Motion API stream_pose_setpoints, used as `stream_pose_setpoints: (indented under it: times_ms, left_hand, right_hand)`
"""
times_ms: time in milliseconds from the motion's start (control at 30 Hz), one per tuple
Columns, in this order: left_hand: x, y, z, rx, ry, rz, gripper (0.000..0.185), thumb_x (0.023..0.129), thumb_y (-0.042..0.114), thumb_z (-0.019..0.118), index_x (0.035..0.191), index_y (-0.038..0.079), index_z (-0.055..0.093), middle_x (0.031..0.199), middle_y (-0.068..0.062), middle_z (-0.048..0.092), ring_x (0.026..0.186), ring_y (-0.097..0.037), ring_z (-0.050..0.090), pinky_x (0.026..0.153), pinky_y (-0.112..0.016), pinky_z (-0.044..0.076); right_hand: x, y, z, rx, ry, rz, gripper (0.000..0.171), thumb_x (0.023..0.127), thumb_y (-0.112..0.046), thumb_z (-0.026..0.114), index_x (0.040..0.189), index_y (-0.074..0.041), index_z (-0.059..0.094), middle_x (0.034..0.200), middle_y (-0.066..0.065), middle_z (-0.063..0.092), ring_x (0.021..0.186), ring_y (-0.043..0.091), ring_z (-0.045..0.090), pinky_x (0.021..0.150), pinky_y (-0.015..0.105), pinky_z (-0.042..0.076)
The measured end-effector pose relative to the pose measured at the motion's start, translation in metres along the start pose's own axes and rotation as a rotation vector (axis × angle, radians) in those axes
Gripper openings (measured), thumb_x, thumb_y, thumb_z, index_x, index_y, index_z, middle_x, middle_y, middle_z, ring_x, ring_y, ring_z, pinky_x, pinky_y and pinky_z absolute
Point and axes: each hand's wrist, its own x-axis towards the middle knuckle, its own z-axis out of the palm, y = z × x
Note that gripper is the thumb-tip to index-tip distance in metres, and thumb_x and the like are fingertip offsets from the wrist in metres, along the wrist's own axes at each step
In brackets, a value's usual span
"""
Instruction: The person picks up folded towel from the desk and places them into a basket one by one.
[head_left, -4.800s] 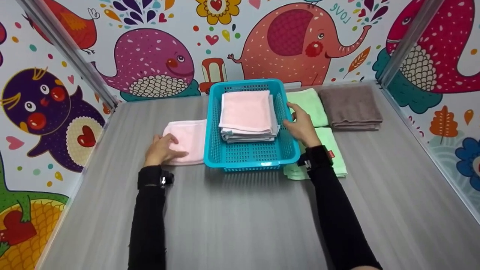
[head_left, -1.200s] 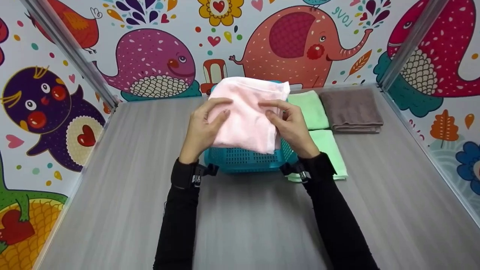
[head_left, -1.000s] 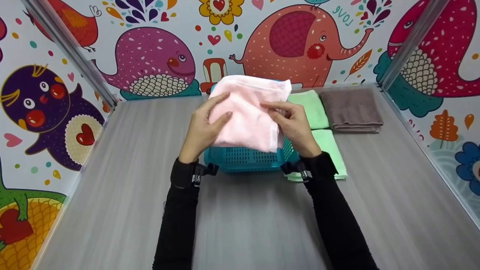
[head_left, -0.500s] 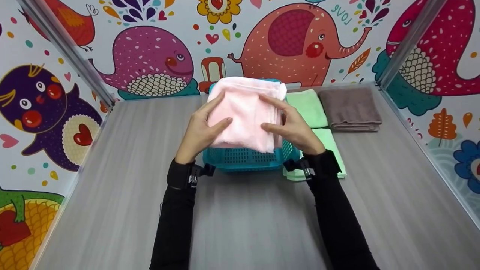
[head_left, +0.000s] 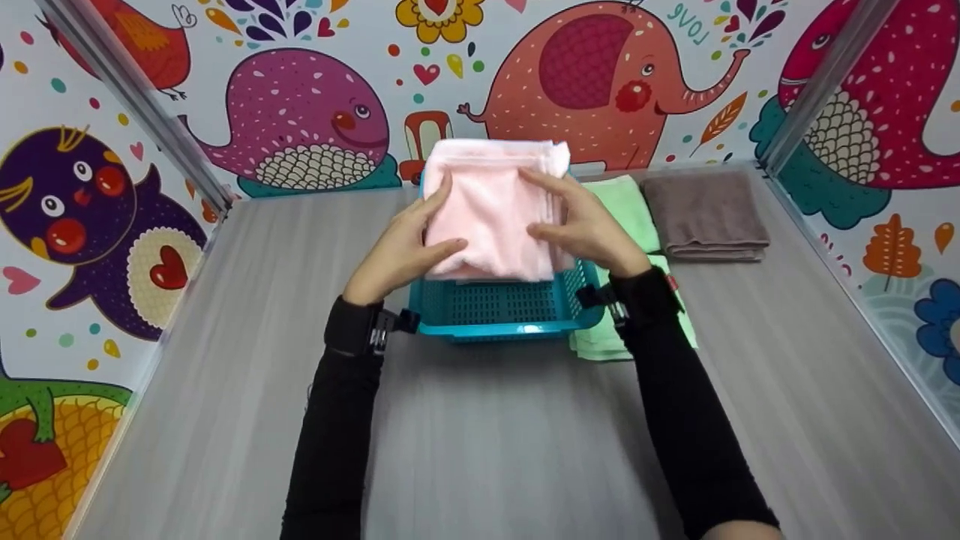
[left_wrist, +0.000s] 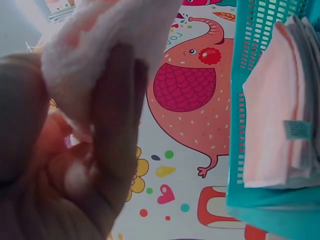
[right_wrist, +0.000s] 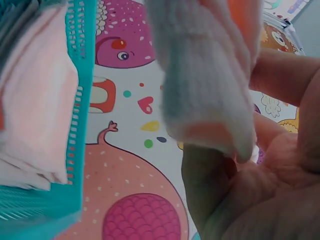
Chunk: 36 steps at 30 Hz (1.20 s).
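Both hands hold a folded pink towel [head_left: 491,210] in the air above a teal plastic basket [head_left: 502,311]. My left hand [head_left: 409,244] grips its left edge, thumb underneath and fingers on top. My right hand [head_left: 585,225] grips the right edge the same way. In the left wrist view the pink towel [left_wrist: 107,45] wraps over my fingers, with the basket [left_wrist: 260,100] and its stacked folded towels [left_wrist: 275,120] to the right. In the right wrist view the towel [right_wrist: 205,80] hangs from my fingers beside the basket [right_wrist: 75,125].
Two folded green towels [head_left: 626,210] lie to the right of the basket, partly hidden by my right arm. A folded brown towel [head_left: 705,214] sits at the back right. Cartoon-printed walls close in the grey table [head_left: 487,435] on three sides.
The pink towel lay on the table left of the basket 4.8 s ago. Both hands have since lifted it and now carry it farther back over the basket.
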Motion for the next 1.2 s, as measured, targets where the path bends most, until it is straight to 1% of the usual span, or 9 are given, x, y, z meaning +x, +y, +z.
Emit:
stream_pose_setpoints:
  times_ms: [233,367,500,633,800,867,967,1067,1200]
  left_hand:
    - [0.045,-0.007,-0.008,0.107,-0.011,-0.065,0.092,0.096,0.019,0.075,0.166,0.021,0.016,0.166,-0.020,0.034,0.131,-0.029,0.049,0.116,-0.043,0.041]
    - [0.071,-0.020,0.001,0.204,-0.050,-0.154,0.092,0.096,0.016,0.075,0.166,0.019,0.016,0.167,-0.017,0.033,0.141,-0.028,0.044,0.122,-0.043,0.035]
    - [0.088,-0.032,0.014,0.270,-0.141,-0.250,0.092,0.095,0.013,0.075,0.166,0.015,0.017,0.169,-0.016,0.031,0.145,-0.029,0.041,0.123,-0.043,0.033]
    - [0.095,-0.042,0.028,0.316,-0.213,-0.294,0.091,0.096,0.011,0.074,0.166,0.009,0.016,0.168,-0.019,0.029,0.152,-0.030,0.034,0.126,-0.043,0.029]
    - [0.096,-0.055,0.039,0.305,-0.233,-0.356,0.092,0.097,0.008,0.071,0.166,0.005,0.010,0.169,-0.020,0.026,0.154,-0.030,0.030,0.127,-0.042,0.026]
    - [0.095,-0.059,0.042,0.300,-0.221,-0.385,0.093,0.096,0.006,0.068,0.166,0.003,0.007,0.171,-0.022,0.019,0.157,-0.031,0.024,0.129,-0.042,0.022]
    - [0.095,-0.060,0.046,0.314,-0.207,-0.422,0.095,0.094,0.010,0.067,0.165,0.000,0.005,0.172,-0.024,0.002,0.159,-0.034,0.018,0.129,-0.044,0.021]
    - [0.096,-0.059,0.051,0.392,-0.218,-0.418,0.096,0.092,0.017,0.069,0.165,-0.001,0.008,0.173,-0.020,-0.008,0.158,-0.040,0.018,0.128,-0.047,0.024]
    - [0.096,-0.056,0.060,0.566,-0.244,-0.373,0.095,0.091,0.024,0.074,0.165,0.001,0.018,0.175,-0.013,0.005,0.160,-0.039,0.014,0.130,-0.047,0.019]
  right_hand:
    - [0.045,-0.006,-0.008,-0.085,0.022,0.068,0.082,0.086,0.010,0.065,0.160,-0.014,0.040,0.167,0.015,0.031,0.140,0.025,0.035,0.113,0.049,0.045]
    - [0.071,0.013,-0.004,-0.154,0.058,0.132,0.088,0.081,0.015,0.062,0.161,-0.011,0.038,0.166,0.017,0.032,0.141,0.025,0.036,0.110,0.041,0.043]
    - [0.083,0.043,0.004,-0.229,0.040,0.152,0.090,0.077,0.017,0.061,0.161,-0.004,0.035,0.165,0.023,0.034,0.140,0.027,0.037,0.105,0.038,0.041]
    - [0.086,0.067,0.014,-0.356,0.021,0.173,0.089,0.078,0.013,0.062,0.161,-0.004,0.035,0.159,0.027,0.040,0.130,0.033,0.046,0.100,0.042,0.044]
    - [0.084,0.078,0.025,-0.498,0.019,0.221,0.080,0.086,0.007,0.060,0.161,-0.007,0.036,0.160,0.028,0.038,0.145,0.039,0.042,0.109,0.049,0.046]
    - [0.084,0.079,0.030,-0.557,0.019,0.225,0.075,0.090,0.003,0.060,0.161,-0.006,0.037,0.159,0.029,0.039,0.145,0.042,0.043,0.111,0.053,0.046]
    - [0.084,0.078,0.036,-0.650,0.026,0.224,0.069,0.095,-0.004,0.063,0.159,-0.003,0.038,0.153,0.032,0.044,0.130,0.044,0.056,0.107,0.055,0.049]
    - [0.084,0.079,0.041,-0.742,0.021,0.235,0.062,0.099,-0.008,0.059,0.158,0.000,0.040,0.149,0.034,0.046,0.121,0.046,0.061,0.103,0.057,0.052]
    - [0.084,0.081,0.046,-0.828,-0.052,0.302,0.063,0.102,-0.013,0.055,0.159,0.002,0.034,0.153,0.036,0.041,0.117,0.047,0.063,0.099,0.058,0.053]
